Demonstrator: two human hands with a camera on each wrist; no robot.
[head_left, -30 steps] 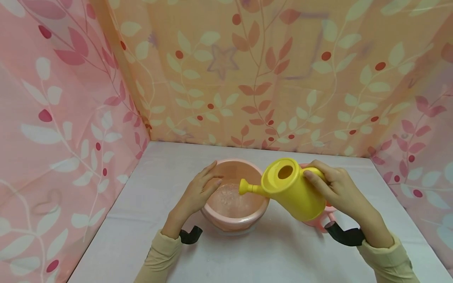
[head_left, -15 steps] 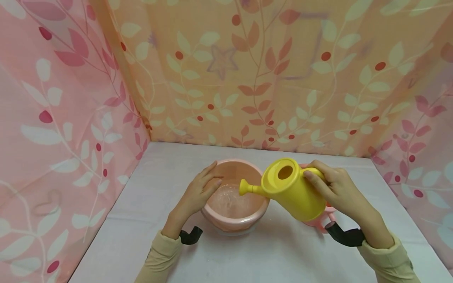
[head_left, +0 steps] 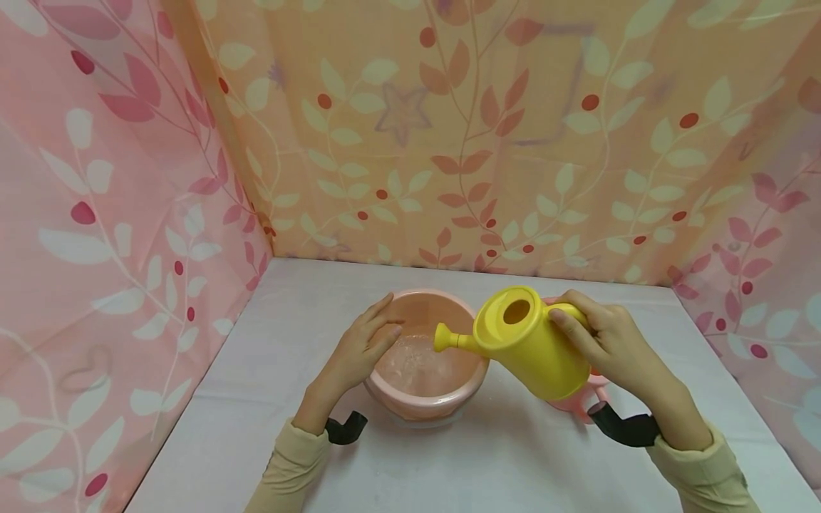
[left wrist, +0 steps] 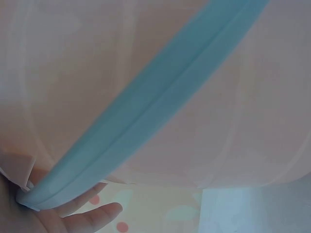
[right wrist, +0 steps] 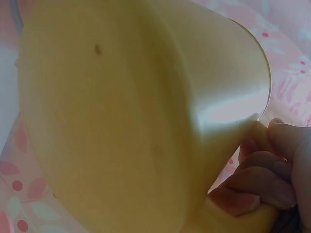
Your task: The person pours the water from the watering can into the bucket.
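My right hand [head_left: 606, 338] grips the handle of a yellow watering can [head_left: 545, 356], its fingers curled round the handle in the right wrist view. The can is tilted to the left, and its spout reaches over the near right part of a pink bucket [head_left: 426, 402]. Inside the bucket, water [head_left: 417, 363] shows ripples and bubbles below the spout. At the bucket's left rim lies my left hand [head_left: 355, 349], fingers extended over the edge. The left wrist view has a blue handle [left wrist: 146, 111] running across the bucket's pink side, its lower end beside the left hand's fingers.
A pink object with a handle [head_left: 580, 406] stands behind the watering can, mostly hidden by it. A white cloth covers the table [head_left: 410, 470]. Floral curtains [head_left: 410, 142] enclose the back and both sides.
Ripples and bubbles on the water in the bucket have shifted and lessened. Both hands, the watering can and the bucket stay almost where they were.
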